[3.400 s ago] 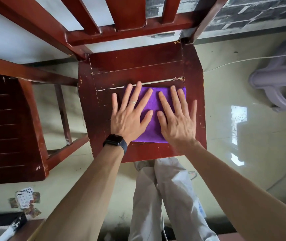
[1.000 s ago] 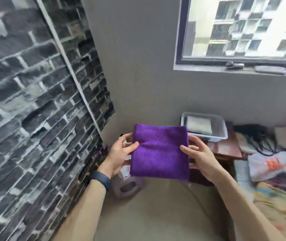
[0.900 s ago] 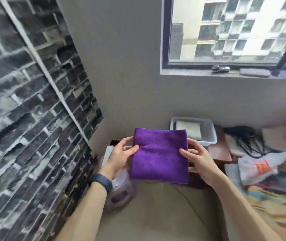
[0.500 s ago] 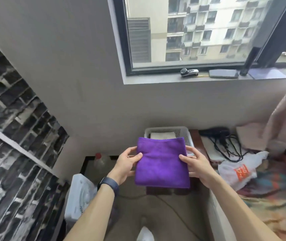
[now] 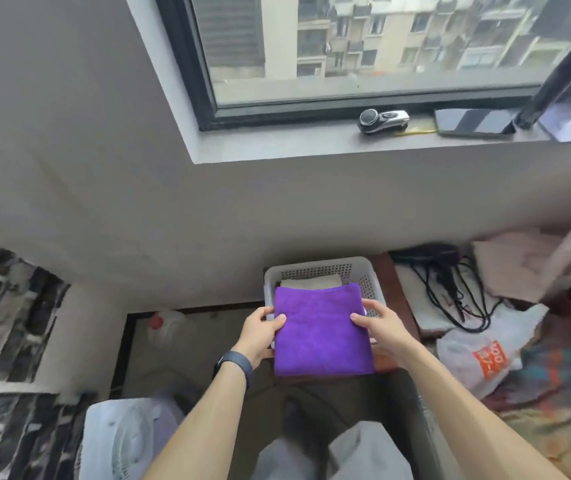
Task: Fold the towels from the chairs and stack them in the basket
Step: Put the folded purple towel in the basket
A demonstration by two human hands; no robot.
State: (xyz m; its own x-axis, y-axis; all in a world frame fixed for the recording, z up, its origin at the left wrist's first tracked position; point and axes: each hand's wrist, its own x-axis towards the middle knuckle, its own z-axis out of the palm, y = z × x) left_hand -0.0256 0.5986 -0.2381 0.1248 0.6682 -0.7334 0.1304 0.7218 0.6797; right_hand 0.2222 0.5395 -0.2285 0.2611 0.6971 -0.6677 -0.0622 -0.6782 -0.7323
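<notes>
I'm holding the folded purple towel [image 5: 322,330] flat at centre frame, its long axis running up-frame toward the white basket [image 5: 312,268], its far edge overlapping the basket's near rim. My left hand [image 5: 260,332] and right hand [image 5: 384,329] each pinch a side, thumbs on top. A white towel [image 5: 312,281] sits inside. The orange print on the plastic bag [image 5: 490,358], lower right, is too blurry to read.

The left hand [image 5: 258,329] and right hand [image 5: 383,329] pinch a folded purple towel [image 5: 322,332] by its side edges, holding it flat in front of a white perforated basket [image 5: 315,270]. A pale folded towel [image 5: 312,282] lies inside the basket under a window sill [image 5: 312,147].
</notes>
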